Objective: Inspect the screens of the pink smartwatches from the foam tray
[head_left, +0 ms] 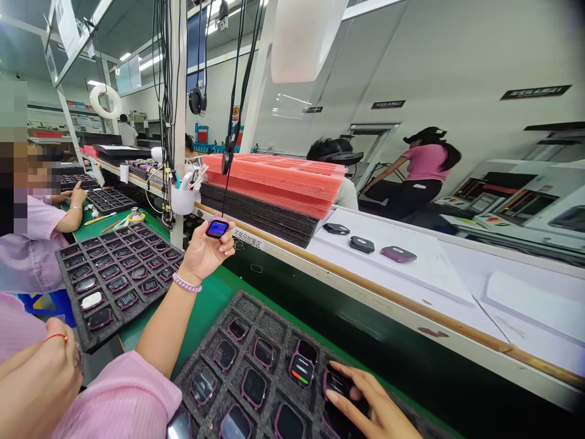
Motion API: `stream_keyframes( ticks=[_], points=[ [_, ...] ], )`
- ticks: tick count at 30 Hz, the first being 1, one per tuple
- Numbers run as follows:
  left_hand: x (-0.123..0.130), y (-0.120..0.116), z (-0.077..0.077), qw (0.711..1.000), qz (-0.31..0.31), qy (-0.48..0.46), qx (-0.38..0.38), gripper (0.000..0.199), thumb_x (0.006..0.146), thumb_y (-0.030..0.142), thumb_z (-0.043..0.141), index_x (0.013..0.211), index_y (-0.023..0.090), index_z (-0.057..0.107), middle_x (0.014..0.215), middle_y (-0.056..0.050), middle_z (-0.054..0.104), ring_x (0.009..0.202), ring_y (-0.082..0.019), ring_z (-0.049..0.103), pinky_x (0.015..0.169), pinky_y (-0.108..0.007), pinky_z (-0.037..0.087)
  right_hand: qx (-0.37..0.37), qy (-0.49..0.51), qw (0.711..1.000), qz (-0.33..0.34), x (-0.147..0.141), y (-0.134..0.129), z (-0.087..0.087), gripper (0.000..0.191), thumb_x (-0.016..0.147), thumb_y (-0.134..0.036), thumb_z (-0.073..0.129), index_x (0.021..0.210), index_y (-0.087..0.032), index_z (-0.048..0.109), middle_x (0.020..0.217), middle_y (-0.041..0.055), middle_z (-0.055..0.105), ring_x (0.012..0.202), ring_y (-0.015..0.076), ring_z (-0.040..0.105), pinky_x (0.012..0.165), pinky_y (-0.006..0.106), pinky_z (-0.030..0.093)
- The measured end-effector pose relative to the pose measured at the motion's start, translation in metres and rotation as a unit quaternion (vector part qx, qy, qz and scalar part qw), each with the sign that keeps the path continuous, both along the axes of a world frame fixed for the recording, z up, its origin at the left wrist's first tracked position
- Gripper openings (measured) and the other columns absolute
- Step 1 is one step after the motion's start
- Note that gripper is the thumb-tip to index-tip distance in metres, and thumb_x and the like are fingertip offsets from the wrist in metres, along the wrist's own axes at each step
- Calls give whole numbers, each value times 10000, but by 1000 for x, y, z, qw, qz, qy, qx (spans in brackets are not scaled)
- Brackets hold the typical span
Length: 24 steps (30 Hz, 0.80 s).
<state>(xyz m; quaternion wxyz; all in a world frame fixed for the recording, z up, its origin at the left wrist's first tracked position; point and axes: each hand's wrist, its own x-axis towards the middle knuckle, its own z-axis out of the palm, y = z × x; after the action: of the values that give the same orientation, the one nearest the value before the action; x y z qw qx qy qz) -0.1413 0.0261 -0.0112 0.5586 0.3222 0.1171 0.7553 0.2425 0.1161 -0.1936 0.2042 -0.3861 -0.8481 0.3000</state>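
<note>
My left hand (205,247), with a beaded band at the wrist, is raised above the green bench. Its fingers are closed around a smartwatch body (217,228) without a strap, purple-rimmed and with its screen lit blue. A thin black cable (225,195) hangs down to that watch. Low on the right, my right hand (365,396) has thumb and fingers closed on the edges of another smartwatch (337,385) at a black foam tray (274,329). Beside it in the tray, one watch (302,368) shows red and green on its screen. Several dark-screened watches fill other pockets.
A second foam tray (109,262) of watches lies left. A co-worker's hand (55,366) with a red string is near me. On the shelf stand pink foam sheets (274,183), black sheets (260,210), a white cup (183,200) and three watches, one purple (398,254).
</note>
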Motion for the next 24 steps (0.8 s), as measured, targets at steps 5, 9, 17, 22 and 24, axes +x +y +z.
stream_keyframes(
  ticks=[5,9,17,22,24],
  points=[
    [-1,0,1,1000,10,-10,-5,619,1048,433,206,933,52,680,695,-33,431,547,-116,377,529,-231,406,3,8,1000,-2,1,-1,0,578,910,-608,590,1292,-177,645,1030,97,599,806,239,622,645,311,542],
    [-4,2,0,1000,2,-14,0,625,1049,462,206,936,58,670,697,-28,431,548,-114,380,536,-230,415,9,14,1000,-10,-2,-2,2,565,884,-613,616,1261,-195,671,1013,90,613,786,241,630,606,306,540],
    [-7,3,-1,1000,16,-23,-7,632,1043,553,258,916,90,670,681,-13,422,536,-107,369,532,-226,398,10,13,1000,-17,-5,-5,9,577,872,-635,614,1241,-195,678,977,90,621,773,247,631,605,313,544],
    [-10,2,0,998,19,-50,-16,592,1029,585,333,882,116,662,655,-1,407,522,-106,353,518,-225,379,5,7,1000,-20,-5,-6,10,582,866,-644,612,1243,-204,671,988,94,622,777,254,634,621,328,548],
    [-10,2,1,999,21,-49,-14,578,1019,597,375,891,113,665,651,4,408,522,-103,356,518,-222,378,11,6,1000,-25,-5,-7,10,582,866,-648,606,1244,-210,669,983,89,621,781,256,637,612,327,536]
  ],
)
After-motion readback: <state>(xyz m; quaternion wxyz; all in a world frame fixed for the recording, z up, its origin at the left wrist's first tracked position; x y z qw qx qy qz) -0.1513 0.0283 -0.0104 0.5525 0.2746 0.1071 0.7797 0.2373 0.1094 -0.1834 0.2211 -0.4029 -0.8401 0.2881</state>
